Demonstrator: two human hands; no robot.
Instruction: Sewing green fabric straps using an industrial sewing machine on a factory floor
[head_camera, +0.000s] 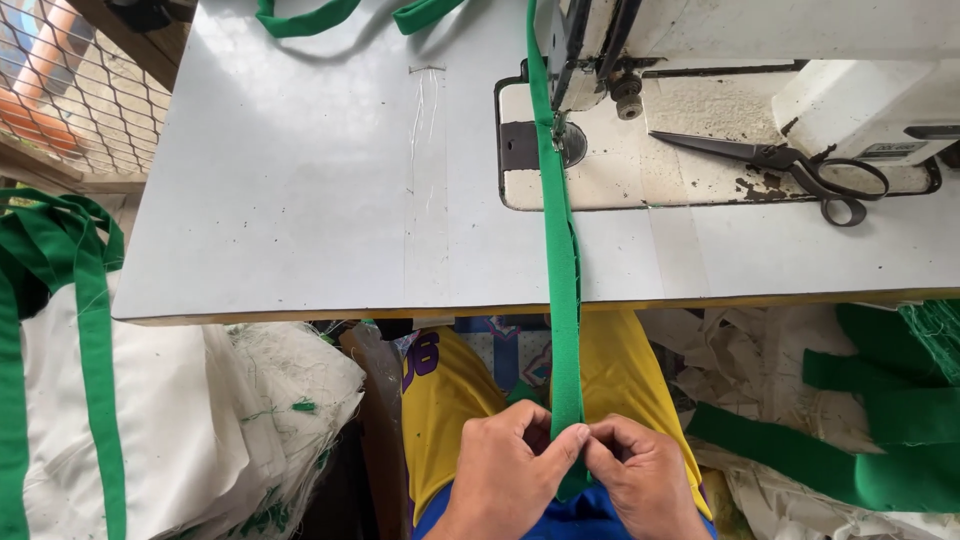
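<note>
A long green fabric strip (560, 260) runs from under the sewing machine's presser foot (558, 135) across the white table and down over its front edge to my lap. My left hand (505, 470) and my right hand (645, 480) meet below the table edge. Both pinch the strip's lower end between thumb and fingers, folding its edges together. The strip's tip hangs just below my fingers.
The white sewing machine (760, 40) stands at the back right, with black scissors (790, 165) lying on its bed. More green strips (85, 330) hang over white sacks at the left, and green pieces (880, 430) lie at the right. A wire mesh (70, 80) is at the far left.
</note>
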